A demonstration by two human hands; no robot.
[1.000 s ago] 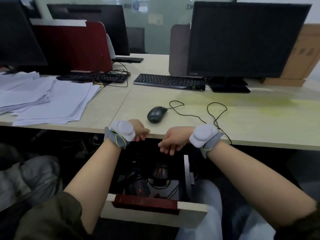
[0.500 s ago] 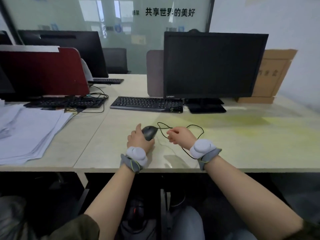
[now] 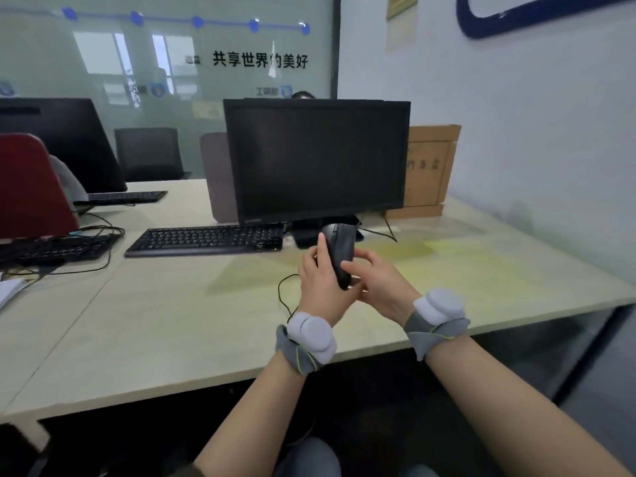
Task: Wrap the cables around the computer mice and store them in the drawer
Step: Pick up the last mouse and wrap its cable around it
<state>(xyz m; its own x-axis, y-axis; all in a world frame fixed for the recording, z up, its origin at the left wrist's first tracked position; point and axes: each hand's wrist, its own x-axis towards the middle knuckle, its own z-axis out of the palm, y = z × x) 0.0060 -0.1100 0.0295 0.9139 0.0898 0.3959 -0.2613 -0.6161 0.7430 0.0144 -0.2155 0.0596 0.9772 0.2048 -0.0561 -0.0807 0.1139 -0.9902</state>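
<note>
The counter [image 3: 172,325] is a pale wood surface that runs off the frame at left and right, its near edge crossing just behind the person's wrists. A dark monitor [image 3: 316,160] stands toward the far edge, with a cardboard box [image 3: 428,166] behind it near the far right corner. A black keyboard [image 3: 206,239] lies in front of the monitor, to its left. Lifted off the counter, midway between the near and far edges, the black mouse [image 3: 340,251] stands nearly on end. The left hand [image 3: 318,287] grasps it from the left side, fingers up along its body. The right hand [image 3: 378,287] touches its lower right side with curled fingers. The thin black cable [image 3: 284,297] loops on the counter just left of the left hand.
</note>
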